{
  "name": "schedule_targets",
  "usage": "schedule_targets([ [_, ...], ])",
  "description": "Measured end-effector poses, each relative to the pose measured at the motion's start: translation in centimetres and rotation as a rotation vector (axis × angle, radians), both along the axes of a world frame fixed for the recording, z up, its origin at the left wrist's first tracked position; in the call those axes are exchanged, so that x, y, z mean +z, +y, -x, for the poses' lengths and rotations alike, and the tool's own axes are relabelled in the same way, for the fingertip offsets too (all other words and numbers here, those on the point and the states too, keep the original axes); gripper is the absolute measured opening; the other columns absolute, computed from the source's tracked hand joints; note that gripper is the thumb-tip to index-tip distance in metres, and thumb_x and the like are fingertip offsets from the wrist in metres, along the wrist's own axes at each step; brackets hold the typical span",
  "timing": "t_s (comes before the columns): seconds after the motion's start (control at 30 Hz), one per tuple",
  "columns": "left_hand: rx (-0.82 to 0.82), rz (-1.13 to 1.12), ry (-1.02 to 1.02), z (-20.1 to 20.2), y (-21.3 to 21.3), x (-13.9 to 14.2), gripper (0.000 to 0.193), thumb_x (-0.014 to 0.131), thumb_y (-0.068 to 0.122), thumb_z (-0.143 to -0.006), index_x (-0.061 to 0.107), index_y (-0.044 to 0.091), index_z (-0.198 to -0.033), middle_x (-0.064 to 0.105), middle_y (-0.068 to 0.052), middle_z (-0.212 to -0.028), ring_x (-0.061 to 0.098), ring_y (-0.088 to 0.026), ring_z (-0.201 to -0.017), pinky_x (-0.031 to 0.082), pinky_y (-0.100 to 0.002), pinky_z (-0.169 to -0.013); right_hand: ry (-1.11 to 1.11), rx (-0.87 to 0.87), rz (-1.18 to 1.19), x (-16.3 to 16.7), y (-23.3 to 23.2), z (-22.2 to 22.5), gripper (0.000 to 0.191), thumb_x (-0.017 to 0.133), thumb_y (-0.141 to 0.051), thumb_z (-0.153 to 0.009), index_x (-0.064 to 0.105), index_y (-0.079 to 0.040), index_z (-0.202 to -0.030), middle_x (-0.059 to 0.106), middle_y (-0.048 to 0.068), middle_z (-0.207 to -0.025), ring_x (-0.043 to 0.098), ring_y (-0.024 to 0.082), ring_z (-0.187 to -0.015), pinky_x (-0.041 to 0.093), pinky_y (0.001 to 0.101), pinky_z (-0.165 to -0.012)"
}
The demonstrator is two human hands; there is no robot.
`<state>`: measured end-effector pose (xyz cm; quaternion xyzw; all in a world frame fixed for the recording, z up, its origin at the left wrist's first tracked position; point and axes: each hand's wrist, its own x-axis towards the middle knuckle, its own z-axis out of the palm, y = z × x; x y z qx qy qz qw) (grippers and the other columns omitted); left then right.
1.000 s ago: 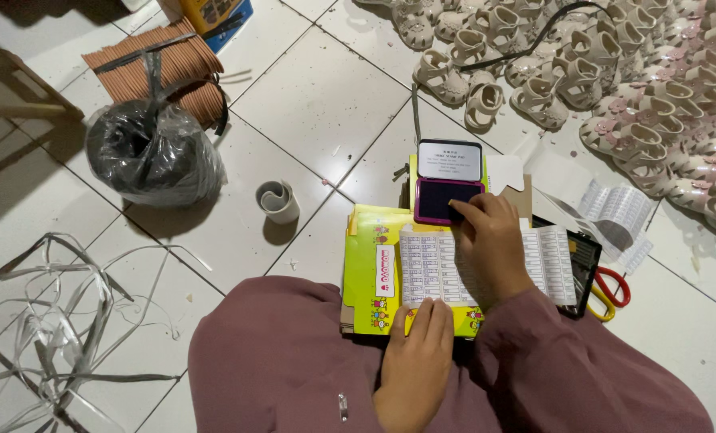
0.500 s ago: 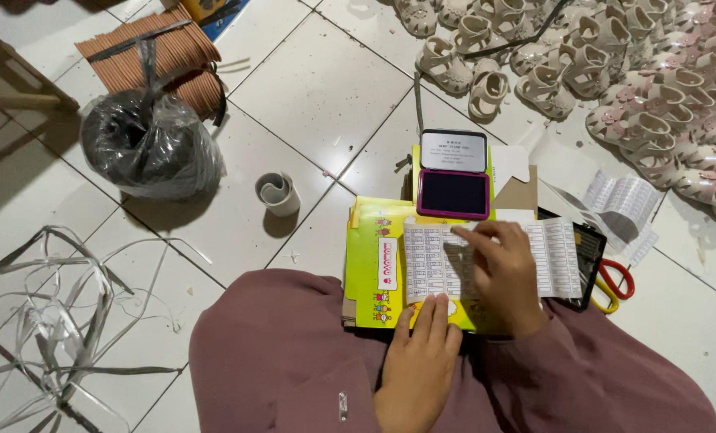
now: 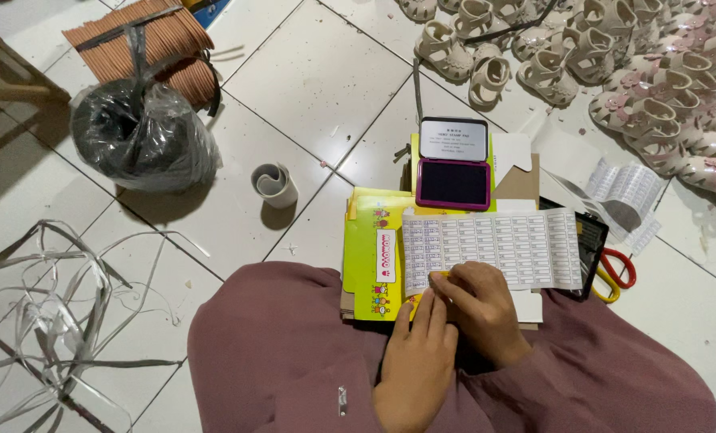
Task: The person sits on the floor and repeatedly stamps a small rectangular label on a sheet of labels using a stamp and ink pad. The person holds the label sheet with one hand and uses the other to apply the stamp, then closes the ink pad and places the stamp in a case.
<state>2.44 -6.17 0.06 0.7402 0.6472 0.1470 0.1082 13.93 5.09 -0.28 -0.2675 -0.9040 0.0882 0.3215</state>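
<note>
White label sheet [image 3: 494,248] under both hands' fingertips.

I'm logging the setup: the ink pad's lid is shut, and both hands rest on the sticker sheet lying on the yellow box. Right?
Not quite. The head view shows the ink pad with its lid open. Both the left hand and right hand do rest on the sticker sheet on the yellow box.

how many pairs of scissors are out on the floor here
1. The scissors, with red and yellow handles, lie on the tile at the right, beside the black tray edge, right of the label sheet. Their blades are hidden; more could lie under the papers.
</note>
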Motion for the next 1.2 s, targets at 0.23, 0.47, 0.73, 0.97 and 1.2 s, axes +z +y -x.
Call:
schedule_targets([
  [0.23, -0.005, -0.044, 0.034, 0.1, 0.0, -0.2, 0.022, 0.058, 0.021, -0.09, 0.066, 0.003, -0.099, 0.056, -0.024, -0.14, 0.042, -0.034, -0.144, 0.03, -0.05, -0.116, 0.021, -0.002, 0.038, 0.1, 0.0, 0.3, 0.038, 0.081, -0.004, -0.073, 0.075, -0.005, -0.111, 0.063, 0.011, -0.106, 0.064, 0.029, -0.099, 0.05, 0.0415, -0.087],
  [0.47, -0.011, -0.03, 0.015, 0.2, -0.1, -0.1, 0.024, 0.058, 0.019, -0.089, 0.067, 0.003, -0.103, 0.057, -0.023, -0.139, 0.043, -0.035, -0.143, 0.028, -0.051, -0.116, -0.033, -0.014, 0.077, -0.2, 0.1, 0.4, 0.035, 0.079, -0.006, -0.075, 0.074, -0.006, -0.109, 0.064, 0.011, -0.104, 0.064, 0.03, -0.1, 0.051, 0.0425, -0.087],
  [0.73, 0.005, -0.118, 0.072, 0.5, 0.2, 0.4, 0.03, 0.058, 0.019, -0.087, 0.068, 0.001, -0.109, 0.052, -0.023, -0.15, 0.043, -0.033, -0.143, 0.03, -0.049, -0.115, 0.012, -0.21, 0.136, 1.8, 2.9, 0.5, 0.049, 0.07, 0.005, -0.071, 0.072, -0.007, -0.118, 0.064, 0.013, -0.107, 0.062, 0.034, -0.102, 0.051, 0.0442, -0.092],
  [0.97, -0.035, -0.042, 0.048, 0.8, 0.2, 1.1, 0.025, 0.058, 0.017, -0.088, 0.067, 0.001, -0.104, 0.05, -0.024, -0.151, 0.04, -0.035, -0.145, 0.029, -0.05, -0.116, -0.049, -0.334, 0.056, 1.7, 9.9, 2.8, 0.041, 0.073, 0.007, -0.077, 0.076, -0.01, -0.114, 0.063, 0.01, -0.1, 0.061, 0.032, -0.1, 0.05, 0.043, -0.09],
  [1.2, 0.007, -0.068, 0.013, 0.5, -0.2, 0.9, 0.027, 0.059, 0.018, -0.088, 0.066, 0.005, -0.11, 0.048, -0.021, -0.152, 0.039, -0.035, -0.146, 0.029, -0.05, -0.115, -0.023, -0.265, -0.011, 1.1, 8.1, 1.9, 0.048, 0.07, 0.008, -0.083, 0.074, -0.007, -0.128, 0.064, 0.01, -0.107, 0.061, 0.031, -0.102, 0.051, 0.0433, -0.091],
])
